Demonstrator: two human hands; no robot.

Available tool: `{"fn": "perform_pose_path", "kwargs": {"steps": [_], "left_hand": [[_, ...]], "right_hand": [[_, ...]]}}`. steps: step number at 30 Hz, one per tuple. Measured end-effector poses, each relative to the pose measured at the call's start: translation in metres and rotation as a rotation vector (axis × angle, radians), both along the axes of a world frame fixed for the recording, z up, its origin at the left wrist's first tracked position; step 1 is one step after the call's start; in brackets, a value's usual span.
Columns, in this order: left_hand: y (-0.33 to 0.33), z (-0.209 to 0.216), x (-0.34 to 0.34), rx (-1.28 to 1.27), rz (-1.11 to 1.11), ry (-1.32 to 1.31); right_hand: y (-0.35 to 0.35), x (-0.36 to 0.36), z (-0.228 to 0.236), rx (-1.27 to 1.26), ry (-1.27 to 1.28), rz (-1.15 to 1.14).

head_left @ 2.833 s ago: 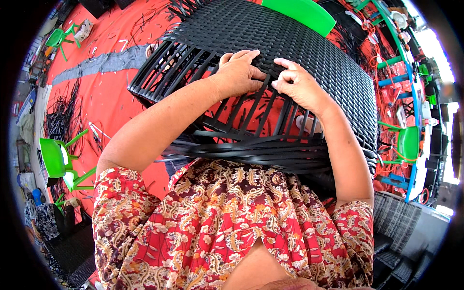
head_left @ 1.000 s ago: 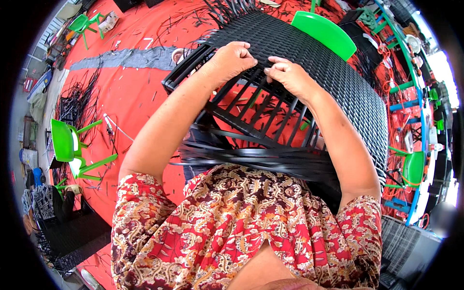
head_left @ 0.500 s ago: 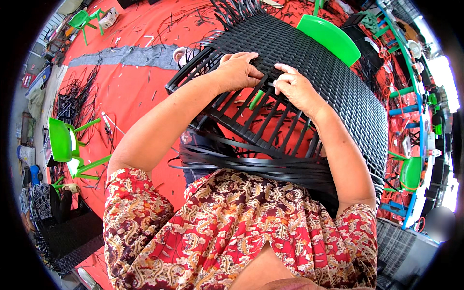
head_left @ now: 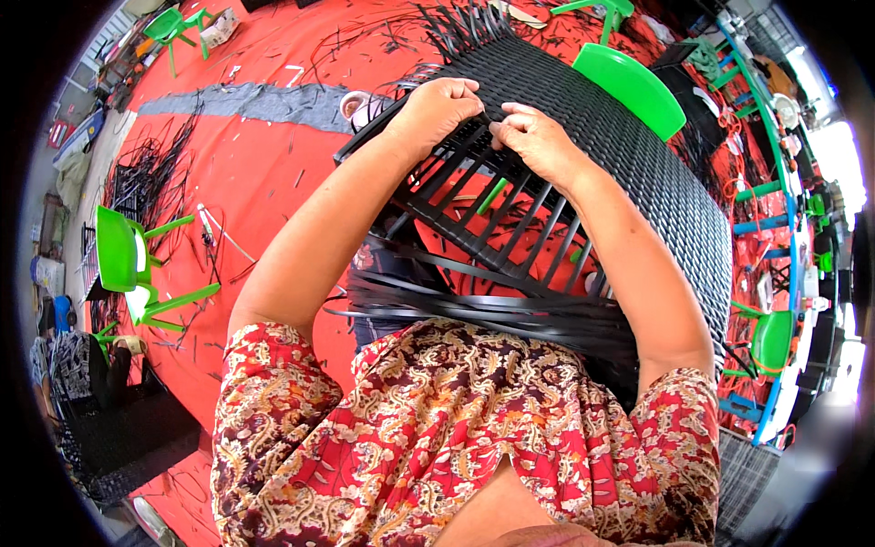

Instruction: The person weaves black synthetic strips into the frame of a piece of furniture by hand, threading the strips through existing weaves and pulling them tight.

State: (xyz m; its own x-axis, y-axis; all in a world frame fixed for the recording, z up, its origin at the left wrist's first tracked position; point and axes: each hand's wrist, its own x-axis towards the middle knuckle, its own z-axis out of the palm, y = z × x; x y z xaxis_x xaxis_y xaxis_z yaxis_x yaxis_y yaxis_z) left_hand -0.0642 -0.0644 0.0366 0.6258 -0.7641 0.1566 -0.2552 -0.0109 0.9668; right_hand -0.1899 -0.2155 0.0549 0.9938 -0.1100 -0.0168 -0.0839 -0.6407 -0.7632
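Two hands at the edge of the black weave

From where I stand, the worker's left hand (head_left: 432, 113) and right hand (head_left: 540, 146) hover close together but apart, over the border where the tight weave gives way to open slats. The woven piece (head_left: 615, 150) lies in front of the worker, slanting off to the right, with a fringe of loose ends (head_left: 467, 35) bristling at its far end. Both hands are curled, thumb drawn in near the forefinger; I cannot tell whether either one pinches a strand.

Nearer the body, a bundle of flat black strips (head_left: 492, 313) runs across, just above the hem of the patterned red blouse (head_left: 465, 401). A green chair (head_left: 633, 88) stands just beyond the weave, and another green seat (head_left: 117, 251) is off to the left. Dark scraps litter the red floor covering (head_left: 283, 201), crossed by a grey cloth strip (head_left: 273, 103).
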Motion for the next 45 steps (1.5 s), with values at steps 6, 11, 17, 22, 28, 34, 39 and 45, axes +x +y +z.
{"fn": "perform_pose_path", "kwargs": {"steps": [6, 11, 17, 22, 28, 34, 39, 45], "left_hand": [[0.013, -0.003, 0.014, 0.553, -0.061, -0.811], [0.008, 0.012, 0.003, 0.664, -0.216, -0.775], [0.004, 0.006, -0.002, 0.621, -0.170, -0.713], [0.005, -0.003, 0.018, 0.163, -0.165, -0.254], [0.011, -0.008, 0.032, 0.112, 0.056, -0.346], [0.022, 0.007, 0.030, 0.549, 0.000, -0.749], [0.024, 0.000, 0.052, 0.580, -0.294, -0.755], [0.025, -0.001, 0.049, 0.449, -0.287, -0.424]], "right_hand": [[0.004, -0.007, -0.001, 0.234, 0.089, -0.047], [0.002, -0.012, -0.002, 0.272, 0.100, -0.076], [0.001, -0.011, -0.019, -0.017, -0.108, -0.082], [0.008, 0.001, -0.013, -0.154, -0.303, -0.189], [0.010, 0.045, -0.024, -0.205, -0.089, -0.008], [0.004, 0.038, -0.032, -0.072, -0.130, 0.028], [0.016, 0.027, -0.025, 0.009, -0.070, -0.104], [0.018, 0.024, -0.023, 0.015, -0.074, -0.136]]}}
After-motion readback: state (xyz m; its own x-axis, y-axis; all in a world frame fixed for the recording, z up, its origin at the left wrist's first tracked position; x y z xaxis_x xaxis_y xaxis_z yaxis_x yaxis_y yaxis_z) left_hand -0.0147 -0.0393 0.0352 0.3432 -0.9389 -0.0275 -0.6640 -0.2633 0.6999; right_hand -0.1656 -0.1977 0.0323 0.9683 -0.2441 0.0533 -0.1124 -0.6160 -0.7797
